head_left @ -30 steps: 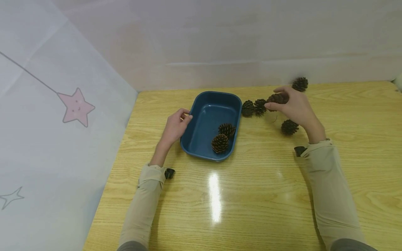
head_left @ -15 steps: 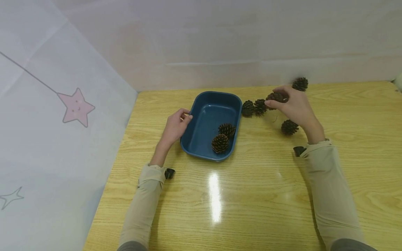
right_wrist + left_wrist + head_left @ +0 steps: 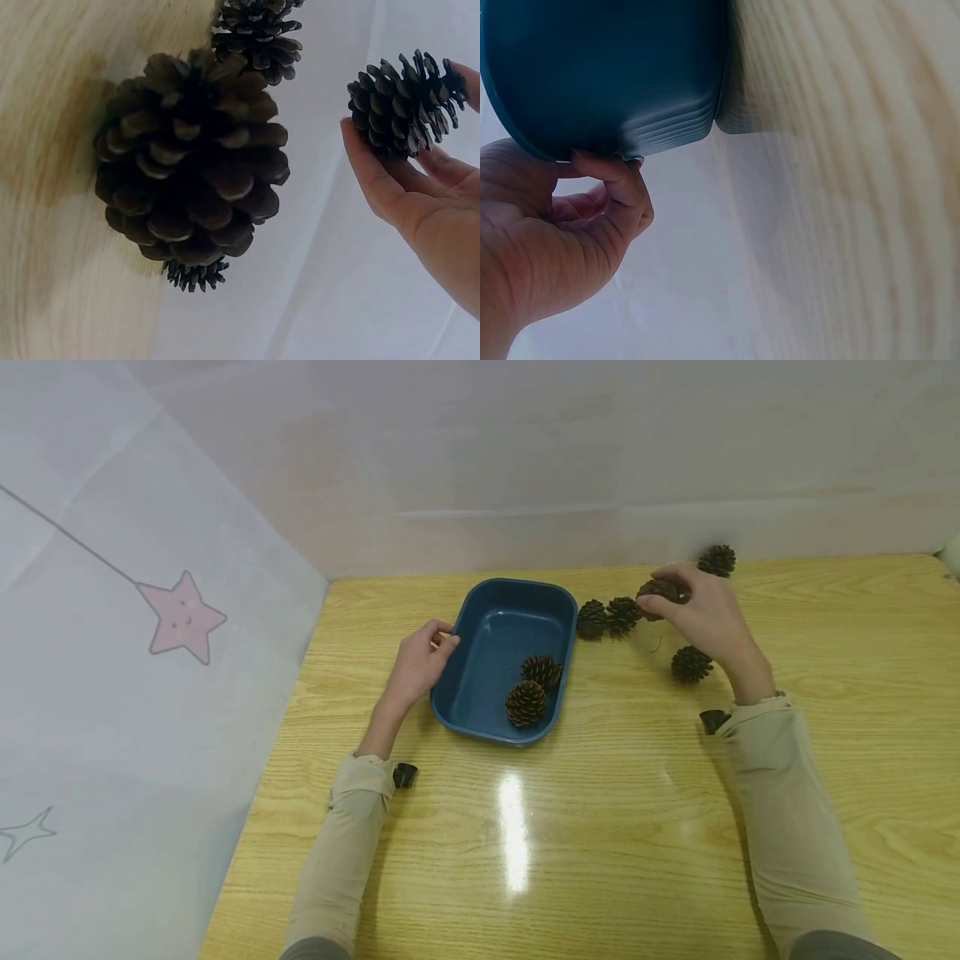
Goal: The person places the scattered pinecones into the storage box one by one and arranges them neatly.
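My left hand point(image 3: 422, 664) pinches the left rim of a deep blue plastic tub point(image 3: 491, 631) on the table. In the left wrist view its curled fingers point(image 3: 622, 184) meet the tub's wall just under the rim. Two brown pine cones point(image 3: 525, 702) lie inside at the near right. Over to the right, my right hand point(image 3: 705, 614) holds another pine cone point(image 3: 657, 598) between thumb and fingers. The right wrist view shows this held pine cone point(image 3: 405, 105) raised off the table, gripped across its two ends.
Two pine cones point(image 3: 592, 619) stand side by side at the tub's right wall. One pine cone point(image 3: 691, 665) sits under the right wrist, another point(image 3: 717, 561) by the back wall. The wooden table point(image 3: 600, 827) meets white sheeting point(image 3: 510, 460) behind and at left.
My right hand has raised its pine cone very slightly. The left hand, the tub and the other pine cones have stayed put.
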Demonstrator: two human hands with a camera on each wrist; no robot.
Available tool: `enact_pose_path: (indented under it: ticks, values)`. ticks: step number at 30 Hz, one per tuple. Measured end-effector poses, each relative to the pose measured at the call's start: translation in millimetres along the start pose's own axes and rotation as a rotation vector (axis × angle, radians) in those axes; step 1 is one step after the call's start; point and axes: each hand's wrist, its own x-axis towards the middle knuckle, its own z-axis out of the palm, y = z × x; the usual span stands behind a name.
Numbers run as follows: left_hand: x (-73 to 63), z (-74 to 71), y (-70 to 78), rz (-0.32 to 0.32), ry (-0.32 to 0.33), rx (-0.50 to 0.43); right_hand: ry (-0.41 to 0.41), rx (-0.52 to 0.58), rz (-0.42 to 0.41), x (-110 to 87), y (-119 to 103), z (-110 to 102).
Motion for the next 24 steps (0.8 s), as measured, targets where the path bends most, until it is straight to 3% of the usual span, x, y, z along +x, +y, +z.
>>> enact_pose_path:
  ticks: [24]
  values:
    - [-0.9, -0.3, 1.4, -0.011, 0.0, -0.006, 0.077, -0.004, -0.053, 0.1, -2.6, 4.3]
